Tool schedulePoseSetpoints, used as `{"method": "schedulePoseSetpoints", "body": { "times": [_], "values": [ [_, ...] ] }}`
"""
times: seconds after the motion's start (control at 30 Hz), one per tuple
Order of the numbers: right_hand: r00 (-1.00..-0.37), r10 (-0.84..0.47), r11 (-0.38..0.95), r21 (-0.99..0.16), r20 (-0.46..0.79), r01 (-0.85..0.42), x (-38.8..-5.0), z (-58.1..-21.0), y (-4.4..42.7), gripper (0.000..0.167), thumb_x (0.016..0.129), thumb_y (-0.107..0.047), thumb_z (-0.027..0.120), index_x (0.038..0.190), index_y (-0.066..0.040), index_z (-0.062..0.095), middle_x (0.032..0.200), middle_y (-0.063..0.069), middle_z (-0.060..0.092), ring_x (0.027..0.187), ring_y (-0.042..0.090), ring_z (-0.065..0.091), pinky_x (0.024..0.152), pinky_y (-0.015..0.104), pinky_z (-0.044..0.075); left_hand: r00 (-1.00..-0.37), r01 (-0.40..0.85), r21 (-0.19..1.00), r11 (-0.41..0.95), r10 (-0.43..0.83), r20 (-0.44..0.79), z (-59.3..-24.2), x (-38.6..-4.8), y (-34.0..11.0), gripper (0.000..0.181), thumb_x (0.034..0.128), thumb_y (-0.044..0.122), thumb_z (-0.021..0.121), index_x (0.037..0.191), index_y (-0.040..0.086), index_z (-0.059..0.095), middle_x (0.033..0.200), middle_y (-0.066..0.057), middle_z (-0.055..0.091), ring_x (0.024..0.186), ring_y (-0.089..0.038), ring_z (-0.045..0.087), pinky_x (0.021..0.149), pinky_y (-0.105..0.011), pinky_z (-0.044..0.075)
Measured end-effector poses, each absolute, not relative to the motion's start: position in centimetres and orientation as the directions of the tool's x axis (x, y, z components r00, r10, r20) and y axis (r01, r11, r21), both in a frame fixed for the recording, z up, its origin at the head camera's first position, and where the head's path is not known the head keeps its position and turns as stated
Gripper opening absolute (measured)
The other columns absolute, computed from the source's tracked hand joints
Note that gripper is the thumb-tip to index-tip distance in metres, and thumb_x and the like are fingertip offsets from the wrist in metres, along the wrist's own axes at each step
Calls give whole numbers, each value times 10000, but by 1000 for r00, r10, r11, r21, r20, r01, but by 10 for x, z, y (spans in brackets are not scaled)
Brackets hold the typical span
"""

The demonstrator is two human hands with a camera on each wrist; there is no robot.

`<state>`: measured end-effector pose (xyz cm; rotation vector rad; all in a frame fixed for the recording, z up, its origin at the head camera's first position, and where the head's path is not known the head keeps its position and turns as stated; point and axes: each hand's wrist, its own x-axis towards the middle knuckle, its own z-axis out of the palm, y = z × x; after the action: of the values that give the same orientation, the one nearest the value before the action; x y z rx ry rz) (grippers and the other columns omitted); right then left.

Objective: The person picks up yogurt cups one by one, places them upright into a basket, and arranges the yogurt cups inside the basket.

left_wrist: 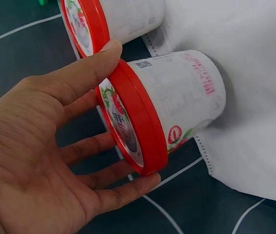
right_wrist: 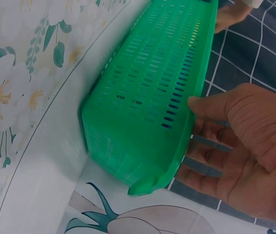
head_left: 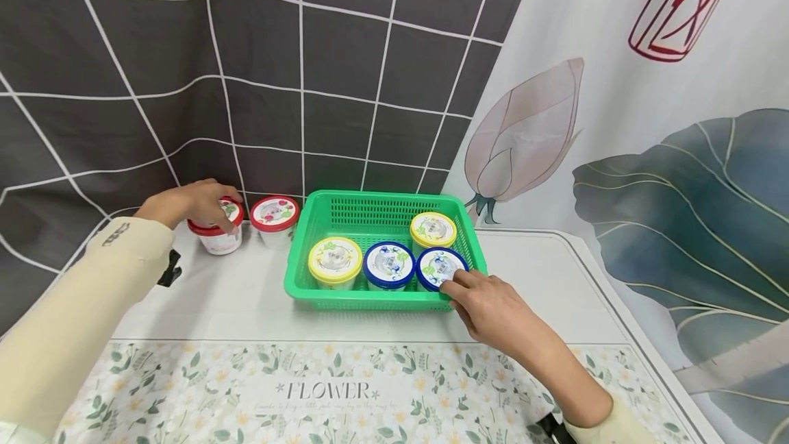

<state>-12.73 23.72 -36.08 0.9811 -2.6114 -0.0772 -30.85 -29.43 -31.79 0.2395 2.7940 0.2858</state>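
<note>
At the far left of the table my left hand [head_left: 200, 203] holds a white tub with a red lid [head_left: 222, 244]. In the left wrist view, thumb and fingers of the left hand [left_wrist: 55, 146] curl round the red lid of that tub [left_wrist: 176, 97], whose base meets the white surface. A second red-lidded tub [head_left: 274, 213] stands just right of it. My right hand [head_left: 496, 310] grips the front right rim of a green basket [head_left: 382, 300], beside a blue-lidded tub [head_left: 440, 267]. In the right wrist view, the thumb lies outside the rim, with fingertips partly hidden behind it.
Inside the basket are also another blue-lidded tub [head_left: 389, 264] and two yellow-lidded tubs, one at front left [head_left: 335, 260] and one at back right [head_left: 433, 229]. A dark gridded cloth [head_left: 345, 74] hangs behind the table. A floral mat [head_left: 333, 396] covers the table's front.
</note>
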Motion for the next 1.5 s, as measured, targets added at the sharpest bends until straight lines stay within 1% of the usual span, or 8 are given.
{"method": "schedulePoseSetpoints", "body": {
  "times": [0.3, 0.5, 0.67, 1.03, 1.13, 1.23, 1.37, 1.5],
  "values": [
    [-702, -645, 761, 169, 303, -626, -126, -360, 237, 234, 962, -90, 873, 1130, -177, 736, 948, -18, 646, 810, 147, 584, 643, 322, 522, -929, 176, 159, 971, 217, -300, -301, -305, -287, 784, 890, 338, 909, 1535, 17, 601, 1552, -423, 420, 1344, -629, 442, 1027, -726, 604],
    [-699, -647, 760, 177, 305, -626, -126, -360, 237, 230, 966, -97, 871, 1125, -183, 729, 951, -21, 648, 809, 146, 583, 635, 315, 515, -930, 184, 128, 975, 214, -300, -291, -304, -285, 780, 853, 325, 934, 1501, 25, 619, 1505, -404, 461, 1323, -619, 459, 977, -678, 643],
    [-698, -648, 759, 180, 304, -626, -127, -360, 236, 230, 967, -96, 868, 1131, -179, 730, 958, -14, 658, 808, 152, 588, 633, 316, 517, -936, 181, 129, 975, 211, -283, -282, -305, -281, 785, 810, 294, 954, 1478, 33, 634, 1457, -392, 488, 1296, -622, 488, 916, -631, 675],
    [-697, -650, 757, 180, 302, -628, -126, -361, 236, 234, 966, -96, 871, 1139, -180, 737, 964, -19, 661, 815, 152, 601, 639, 326, 529, -936, 210, 126, 970, 237, -260, -269, -302, -274, 717, 813, 245, 952, 1431, 48, 647, 1395, -353, 549, 1271, -583, 523, 920, -627, 672],
    [-699, -650, 758, 185, 299, -626, -126, -362, 237, 231, 965, -102, 873, 1138, -172, 737, 966, -12, 665, 817, 156, 605, 643, 325, 535, -933, 219, 128, 967, 246, -263, -266, -302, -273, 725, 809, 249, 963, 1429, 50, 644, 1381, -340, 559, 1254, -565, 537, 915, -614, 677],
    [-699, -649, 759, 188, 300, -623, -127, -363, 236, 229, 965, -107, 876, 1137, -167, 738, 971, -6, 669, 819, 160, 605, 642, 319, 532, -933, 224, 115, 968, 247, -263, -263, -302, -271, 753, 777, 247, 984, 1423, 58, 646, 1372, -332, 567, 1249, -564, 542, 895, -598, 686],
    [-696, -650, 758, 194, 304, -623, -127, -363, 236, 229, 963, -105, 877, 1135, -166, 739, 968, -4, 669, 813, 161, 596, 636, 311, 522, -931, 236, 101, 966, 255, -263, -255, -303, -269, 771, 741, 224, 1004, 1406, 60, 649, 1366, -334, 568, 1251, -577, 538, 862, -579, 695],
    [-697, -649, 759, 196, 304, -621, -127, -361, 236, 237, 962, -102, 876, 1145, -167, 741, 978, -3, 676, 817, 165, 593, 633, 314, 522, -926, 246, 109, 963, 267, -268, -247, -304, -267, 803, 732, 208, 1008, 1427, 56, 635, 1386, -341, 557, 1272, -592, 520, 858, -575, 697]
  ]
}}
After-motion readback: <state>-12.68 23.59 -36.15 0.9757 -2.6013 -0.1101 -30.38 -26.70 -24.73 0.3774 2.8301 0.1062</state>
